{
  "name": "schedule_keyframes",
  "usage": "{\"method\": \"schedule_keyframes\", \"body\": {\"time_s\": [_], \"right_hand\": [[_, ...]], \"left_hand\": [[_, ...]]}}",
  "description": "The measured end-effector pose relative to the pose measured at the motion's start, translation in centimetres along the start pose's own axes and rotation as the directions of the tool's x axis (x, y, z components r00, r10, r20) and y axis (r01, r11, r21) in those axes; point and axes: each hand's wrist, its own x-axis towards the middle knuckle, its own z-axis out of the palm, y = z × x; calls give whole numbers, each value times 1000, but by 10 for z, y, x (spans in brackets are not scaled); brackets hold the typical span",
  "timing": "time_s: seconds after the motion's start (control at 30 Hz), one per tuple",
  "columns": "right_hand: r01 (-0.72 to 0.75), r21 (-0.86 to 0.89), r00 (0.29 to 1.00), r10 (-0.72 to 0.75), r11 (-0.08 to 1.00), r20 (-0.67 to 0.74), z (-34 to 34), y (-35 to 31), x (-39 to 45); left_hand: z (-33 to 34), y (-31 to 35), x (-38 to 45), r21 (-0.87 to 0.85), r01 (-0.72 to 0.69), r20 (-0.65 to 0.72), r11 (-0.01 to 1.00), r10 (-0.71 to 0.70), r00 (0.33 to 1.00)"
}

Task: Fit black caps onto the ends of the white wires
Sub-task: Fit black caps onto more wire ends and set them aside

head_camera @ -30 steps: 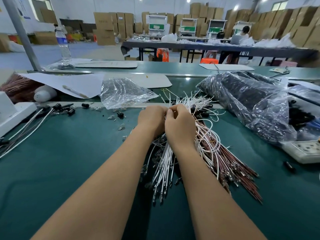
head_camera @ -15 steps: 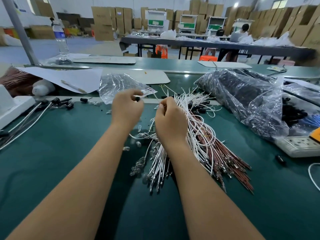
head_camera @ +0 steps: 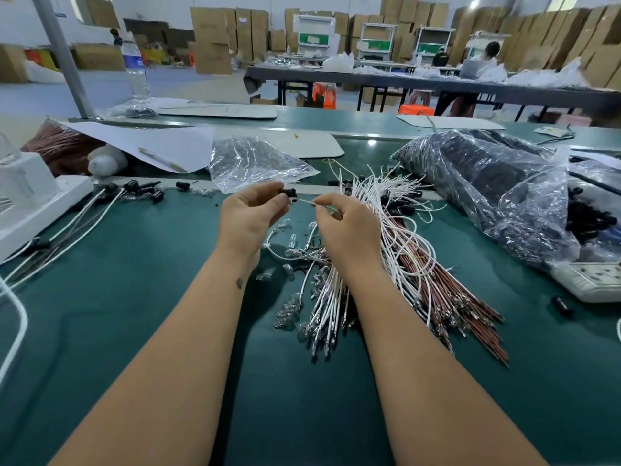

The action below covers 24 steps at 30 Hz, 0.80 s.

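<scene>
The left hand (head_camera: pixel 250 215), now nearer the right, is pinching a small black plastic cap (head_camera: pixel 288 193); the right hand (head_camera: pixel 347 227) is pinching a thin white wire (head_camera: pixel 323 206), its tip nearing the cap for insertion.

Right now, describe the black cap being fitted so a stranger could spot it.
Start at the green table; above its middle, two hands nearly meet. The black cap sits pinched in the left hand, facing the white wire that the right hand holds. Other caps lie loose.
</scene>
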Motion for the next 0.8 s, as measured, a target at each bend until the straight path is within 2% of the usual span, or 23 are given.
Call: {"method": "schedule_keyframes", "body": {"time_s": [0.2, 0.8], "right_hand": [[-22, 50, 997, 26, 999, -72, -1, 1, 1], [128, 0, 992, -128, 992, -15, 6, 7, 2]], "left_hand": [[-2, -4, 3, -17, 11, 15, 1000, -11, 1000], [-1, -6, -1, 32, -41, 159, 999, 36, 987]]}}
